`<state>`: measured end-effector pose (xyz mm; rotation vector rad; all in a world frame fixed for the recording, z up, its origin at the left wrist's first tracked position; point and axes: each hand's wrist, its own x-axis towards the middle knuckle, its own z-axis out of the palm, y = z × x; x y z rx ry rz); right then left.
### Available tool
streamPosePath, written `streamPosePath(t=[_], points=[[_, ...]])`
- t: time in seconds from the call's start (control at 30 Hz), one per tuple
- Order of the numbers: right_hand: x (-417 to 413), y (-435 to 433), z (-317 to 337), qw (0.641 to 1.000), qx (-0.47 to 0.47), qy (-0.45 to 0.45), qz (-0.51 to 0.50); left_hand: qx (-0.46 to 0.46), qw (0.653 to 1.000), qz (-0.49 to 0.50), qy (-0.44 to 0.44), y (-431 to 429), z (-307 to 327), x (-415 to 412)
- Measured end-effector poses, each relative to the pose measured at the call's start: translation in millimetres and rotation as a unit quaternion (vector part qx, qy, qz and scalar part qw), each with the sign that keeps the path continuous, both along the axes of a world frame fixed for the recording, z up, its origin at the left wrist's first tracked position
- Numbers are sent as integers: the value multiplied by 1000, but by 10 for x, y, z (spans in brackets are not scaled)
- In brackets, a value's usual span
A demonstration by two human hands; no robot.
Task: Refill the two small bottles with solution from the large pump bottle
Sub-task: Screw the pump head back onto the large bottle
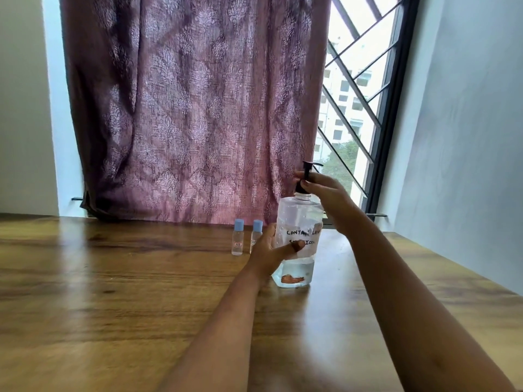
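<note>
A large clear pump bottle (297, 219) with a handwritten white label and a black pump stands upright on the wooden table (113, 292). My left hand (273, 250) wraps its lower body, thumb across the label. My right hand (325, 193) grips the black collar of the pump at the neck; the pump head sticks up above my fingers. Two small clear bottles with light blue caps stand upright just left of the big bottle: the left small bottle (237, 237) shows fully, while my left hand partly hides the right small bottle (256, 232). Both small bottles are capped.
A purple patterned curtain (192, 108) hangs behind the table's far edge. A barred window (356, 108) and a pale wall (467, 137) close off the right side. Bare wooden tabletop stretches to the left and toward me.
</note>
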<state>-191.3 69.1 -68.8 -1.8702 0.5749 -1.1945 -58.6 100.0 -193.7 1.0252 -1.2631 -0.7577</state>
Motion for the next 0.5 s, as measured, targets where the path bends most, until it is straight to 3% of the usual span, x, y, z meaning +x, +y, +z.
streamPosePath(t=[0.17,0.23,0.4,0.5], points=[[127,-84,-6,969,-48,36,-241,9,1000,16,-18,-1,8,-42],[220,-97,-3,960,-57,54,-268,2,1000,19,-21,12,9,-48],[274,-115,-17,986,-37,89,-133,5,1000,9,-8,12,-1,-19],[136,-108,-10,998,-24,47,-27,10,1000,10,-4,14,-1,-26]])
